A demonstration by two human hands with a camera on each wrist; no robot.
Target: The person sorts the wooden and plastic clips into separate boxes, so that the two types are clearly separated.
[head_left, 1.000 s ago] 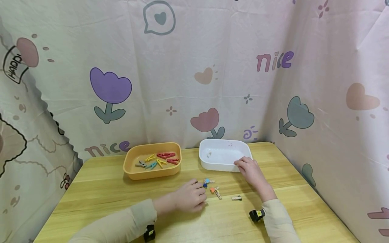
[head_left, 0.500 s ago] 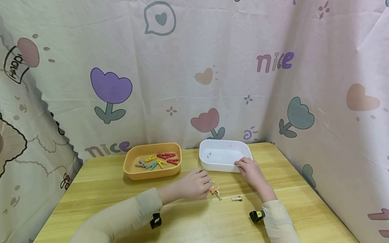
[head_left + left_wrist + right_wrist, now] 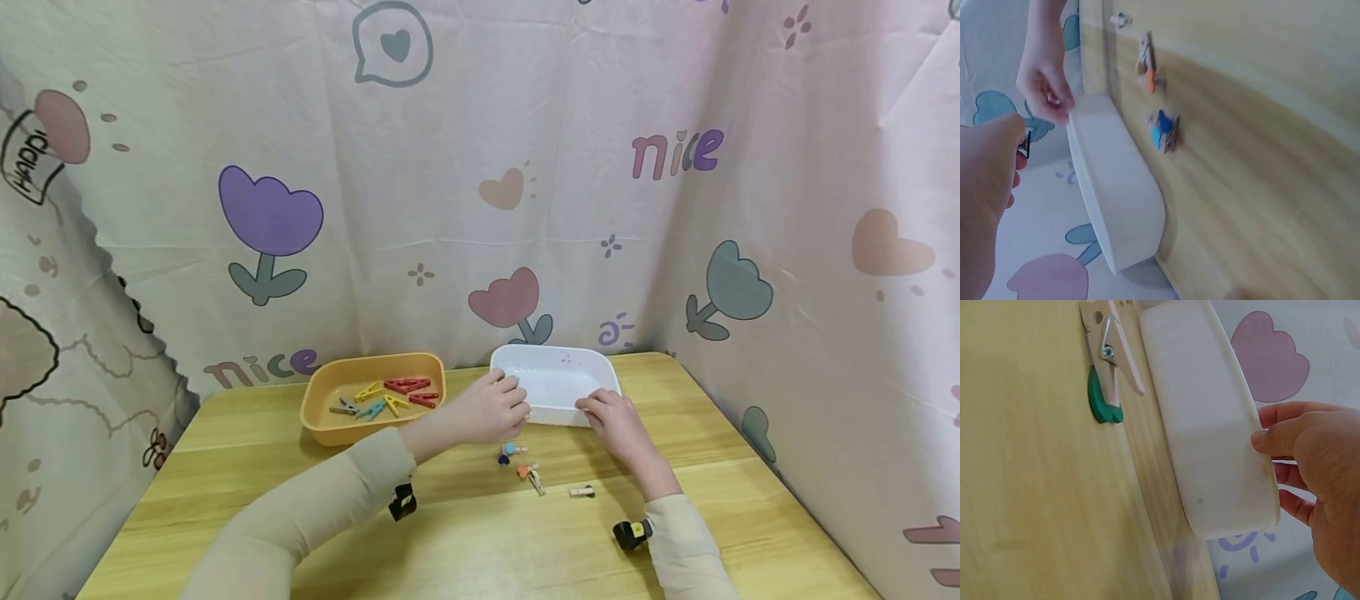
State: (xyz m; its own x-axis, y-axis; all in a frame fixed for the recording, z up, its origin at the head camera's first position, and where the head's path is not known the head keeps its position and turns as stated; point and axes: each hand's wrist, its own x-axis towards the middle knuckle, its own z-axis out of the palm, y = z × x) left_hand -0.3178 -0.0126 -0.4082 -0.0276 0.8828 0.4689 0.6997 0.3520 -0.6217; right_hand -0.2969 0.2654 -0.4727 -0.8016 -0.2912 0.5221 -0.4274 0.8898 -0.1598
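Note:
My left hand (image 3: 491,408) is over the left front of the white tray (image 3: 567,387). It pinches a small clothespin (image 3: 1027,145), mostly hidden by the fingers, with only a dark edge showing in the left wrist view. With the thumb outside and fingers inside, my right hand (image 3: 1329,469) grips the tray's rim. In front of the tray lie wooden clothespins with blue hearts (image 3: 510,451) and an orange heart (image 3: 522,472). Farther right is a clothespin with a green ornament (image 3: 1107,403).
A yellow tray (image 3: 322,435) stands left of the white one, with several red, yellow, teal and grey pegs (image 3: 407,385) inside. Both trays are near the back edge of the wooden table (image 3: 480,542), before a printed curtain (image 3: 420,208).
My left hand has moved from beside the clothespins on the table up to the white tray, carrying a small clothespin. The right hand has stayed on the tray rim.

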